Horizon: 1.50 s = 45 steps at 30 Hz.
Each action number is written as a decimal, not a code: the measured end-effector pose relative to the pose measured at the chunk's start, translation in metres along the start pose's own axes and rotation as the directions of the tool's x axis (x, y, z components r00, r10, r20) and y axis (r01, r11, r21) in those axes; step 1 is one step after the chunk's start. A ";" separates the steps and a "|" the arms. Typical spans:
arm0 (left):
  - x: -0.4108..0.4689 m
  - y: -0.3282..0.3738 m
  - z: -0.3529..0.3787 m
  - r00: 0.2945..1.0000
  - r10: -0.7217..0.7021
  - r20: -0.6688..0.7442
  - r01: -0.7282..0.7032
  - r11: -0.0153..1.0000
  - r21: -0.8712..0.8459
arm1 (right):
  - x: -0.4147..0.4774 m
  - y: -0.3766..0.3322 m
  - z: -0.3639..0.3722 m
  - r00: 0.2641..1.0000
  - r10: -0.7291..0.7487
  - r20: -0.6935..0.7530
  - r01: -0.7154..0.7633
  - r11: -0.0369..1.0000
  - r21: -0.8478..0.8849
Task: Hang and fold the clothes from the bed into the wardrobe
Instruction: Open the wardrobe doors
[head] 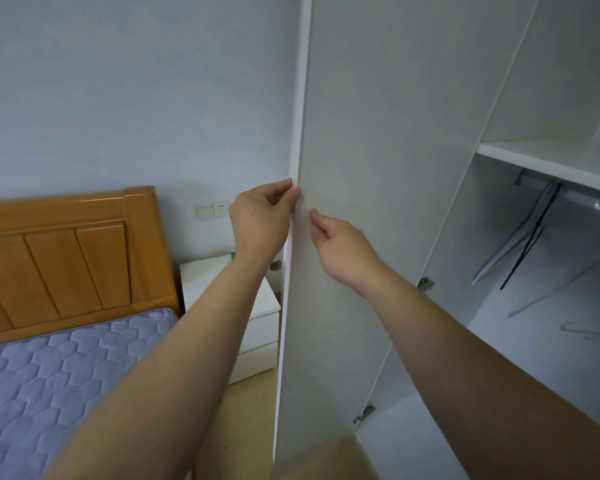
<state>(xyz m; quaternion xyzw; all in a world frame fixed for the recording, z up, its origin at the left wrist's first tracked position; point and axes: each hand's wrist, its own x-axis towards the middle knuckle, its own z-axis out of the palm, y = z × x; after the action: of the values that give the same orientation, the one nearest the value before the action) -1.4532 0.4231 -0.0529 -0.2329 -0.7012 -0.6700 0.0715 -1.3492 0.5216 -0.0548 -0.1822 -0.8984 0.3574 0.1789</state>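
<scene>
up at the open wardrobe door (pixel 361 202), both forearms reach forward and upward from the bottom of the view, bare and nearly straight, converging on the door's free edge. the left hand (pixel 260 220) is raised a little higher, wrist bent slightly, its fingers (pixel 284 186) curled around the thin white edge from the outer side while the thumb presses near the panel's inner face, so it pinches the door edge. the right hand (pixel 340 251) sits just below and to the right, palm turned towards the inner face of the door, fingers loosely bent with the tips touching the panel close to the edge; whether it actually grips anything i cannot tell, it looks more like a narrow, half-closed hand resting on the surface.

the wardrobe (pixel 534 341) stands open on the right, with a white shelf (pixel 551 157) above a hanging rail (pixel 575 192). a few empty hangers (pixel 520 247) dangle from that rail, a dark one and a pale one tilted together. metal hinges (pixel 425 284) show on the frame.

on the left, the bed (pixel 49 375) shows a quilted blue mattress and a wooden headboard (pixel 66 258); the visible part carries no clothes. a white nightstand (pixel 257 306) stands between bed and door.
</scene>
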 end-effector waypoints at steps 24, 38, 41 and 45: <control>-0.181 0.084 0.216 0.743 0.060 0.667 0.261 0.891 -0.372 | -0.198 0.126 -0.180 0.576 0.356 -0.736 -0.442 0.893 0.086; -0.263 0.151 0.345 0.357 0.157 0.921 0.325 0.903 -0.280 | -0.301 0.140 -0.240 0.442 0.469 -0.764 -0.670 0.739 0.066; -0.264 0.141 0.344 0.371 0.147 0.917 0.350 0.893 -0.284 | -0.304 0.143 -0.234 0.429 0.484 -0.763 -0.665 0.741 0.096; -0.258 0.128 0.331 0.364 0.157 0.918 0.341 0.895 -0.288 | -0.303 0.142 -0.219 0.414 0.472 -0.779 -0.631 0.765 0.128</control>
<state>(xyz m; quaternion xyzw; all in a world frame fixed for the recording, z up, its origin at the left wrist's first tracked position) -1.1014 0.6843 -0.0734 -0.5365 -0.4626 -0.5620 -0.4270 -0.9589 0.6064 -0.0636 -0.6186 -0.6470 0.1960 0.4003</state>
